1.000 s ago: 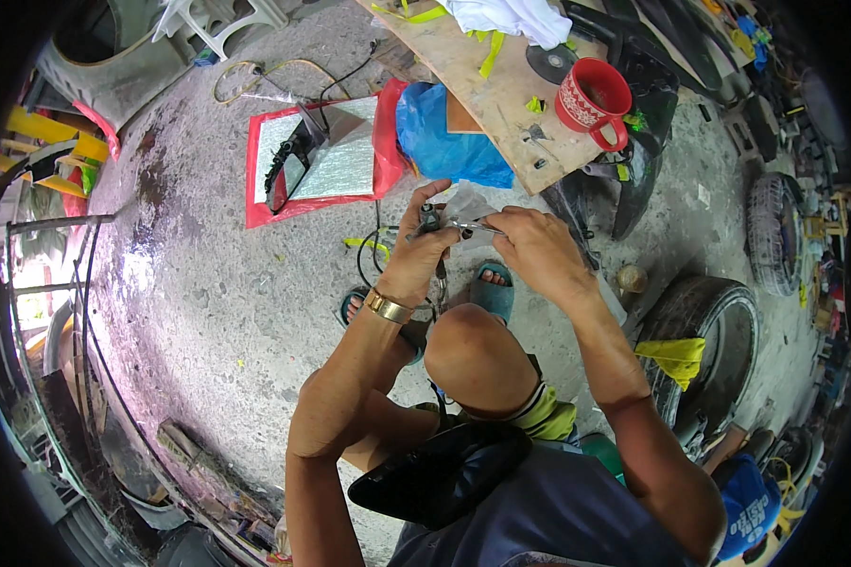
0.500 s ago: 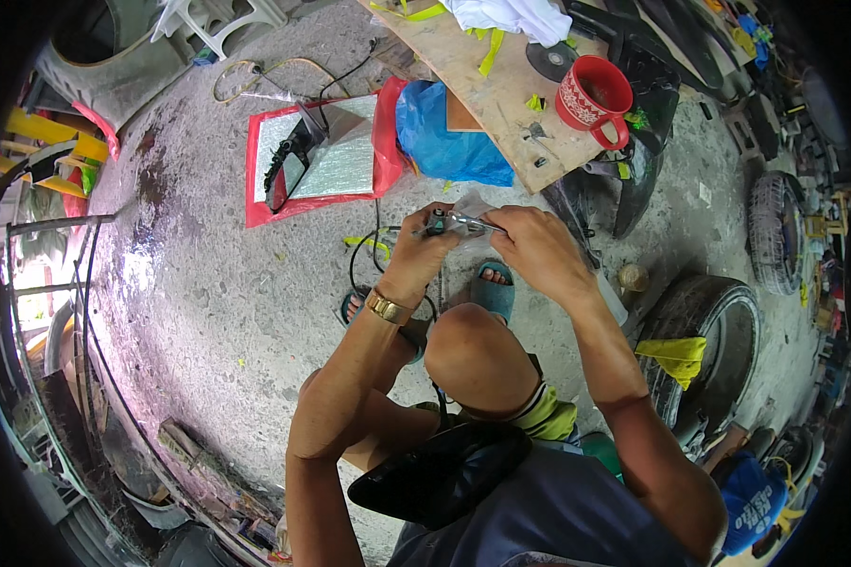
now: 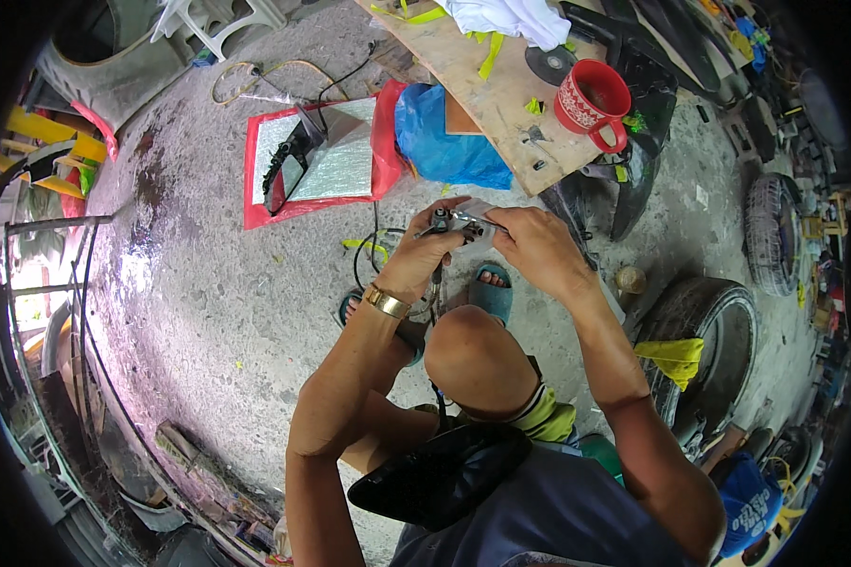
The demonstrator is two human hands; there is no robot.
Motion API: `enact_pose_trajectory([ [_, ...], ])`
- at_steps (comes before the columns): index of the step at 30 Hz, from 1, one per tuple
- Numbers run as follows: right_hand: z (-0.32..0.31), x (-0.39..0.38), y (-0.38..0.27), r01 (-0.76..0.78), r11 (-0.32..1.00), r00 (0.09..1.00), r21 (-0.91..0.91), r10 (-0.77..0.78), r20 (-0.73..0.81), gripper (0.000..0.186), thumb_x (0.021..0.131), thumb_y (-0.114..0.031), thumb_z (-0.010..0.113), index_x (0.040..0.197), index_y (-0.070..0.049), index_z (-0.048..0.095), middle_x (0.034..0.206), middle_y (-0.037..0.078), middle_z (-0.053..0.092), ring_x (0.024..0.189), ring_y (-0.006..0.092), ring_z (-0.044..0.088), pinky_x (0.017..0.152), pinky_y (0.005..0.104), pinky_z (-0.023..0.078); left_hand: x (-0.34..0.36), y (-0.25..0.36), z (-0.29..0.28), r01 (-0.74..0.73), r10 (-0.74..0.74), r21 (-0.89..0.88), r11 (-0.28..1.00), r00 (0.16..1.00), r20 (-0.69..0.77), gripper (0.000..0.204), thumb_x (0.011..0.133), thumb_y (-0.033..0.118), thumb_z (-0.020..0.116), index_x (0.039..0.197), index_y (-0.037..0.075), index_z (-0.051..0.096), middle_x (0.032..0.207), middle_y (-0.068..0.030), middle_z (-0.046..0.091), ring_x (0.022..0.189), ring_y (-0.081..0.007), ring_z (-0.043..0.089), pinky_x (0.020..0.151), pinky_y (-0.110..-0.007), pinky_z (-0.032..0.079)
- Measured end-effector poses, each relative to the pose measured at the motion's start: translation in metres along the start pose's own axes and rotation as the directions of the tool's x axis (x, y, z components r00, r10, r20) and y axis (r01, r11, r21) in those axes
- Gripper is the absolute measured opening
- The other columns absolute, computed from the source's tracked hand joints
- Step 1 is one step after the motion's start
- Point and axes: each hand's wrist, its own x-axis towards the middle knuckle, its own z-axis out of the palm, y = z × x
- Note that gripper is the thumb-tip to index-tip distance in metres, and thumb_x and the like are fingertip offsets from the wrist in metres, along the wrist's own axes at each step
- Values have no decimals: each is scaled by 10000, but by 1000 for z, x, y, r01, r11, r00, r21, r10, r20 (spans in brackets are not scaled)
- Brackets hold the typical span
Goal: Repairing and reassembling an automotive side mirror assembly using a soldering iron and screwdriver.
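Observation:
In front of my knees my hands are close together. My left hand [image 3: 420,257], with a gold watch on its wrist, is closed around a small black and metal piece [image 3: 440,219]; a dark cable [image 3: 436,288] hangs just below that hand. My right hand [image 3: 541,248] pinches a small clear plastic bag [image 3: 477,208] between thumb and fingers. The bag spans the gap between both hands and touches the left fingers. Small shiny metal bits [image 3: 473,229] show at the bag; their kind is too small to make out.
Beyond my hands lie a red-edged silvery sheet [image 3: 348,170] with a black bracket-like part [image 3: 288,163] and a blue plastic bag [image 3: 444,142]. A wooden board [image 3: 501,90] bears a red mug [image 3: 581,99]. Tires [image 3: 695,331] stand at right; metal bars [image 3: 61,227] at left.
The metal piece in my left hand has turned more upright, and the left thumb has shifted. My right fingers have moved slightly on the plastic bag.

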Motion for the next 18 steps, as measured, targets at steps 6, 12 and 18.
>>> enact_pose_trajectory([
  [6,-5,3,4,9,995,998,98,-14,54,221,843,-105,572,1026,2,635,869,237,625,836,427,600,696,467,474,-3,-3,-2,105,-106,-22,994,992,-74,489,782,90,695,1223,13,498,946,-10,596,739,-73,518,573,-219,428],
  [12,-9,4,3,47,996,998,75,-51,44,240,838,-131,566,1051,-50,642,839,200,656,850,392,631,748,501,494,-6,-2,-3,150,-152,-29,988,980,-126,398,800,165,730,1112,6,540,916,-20,596,740,-84,518,565,-230,422],
  [18,-11,0,1,68,998,996,-7,-69,-60,213,831,-96,595,1017,-10,649,893,186,661,865,395,623,738,468,495,-12,9,7,87,-66,164,983,989,-130,425,788,186,724,1120,-32,573,944,-50,615,812,-99,543,630,-234,433],
])
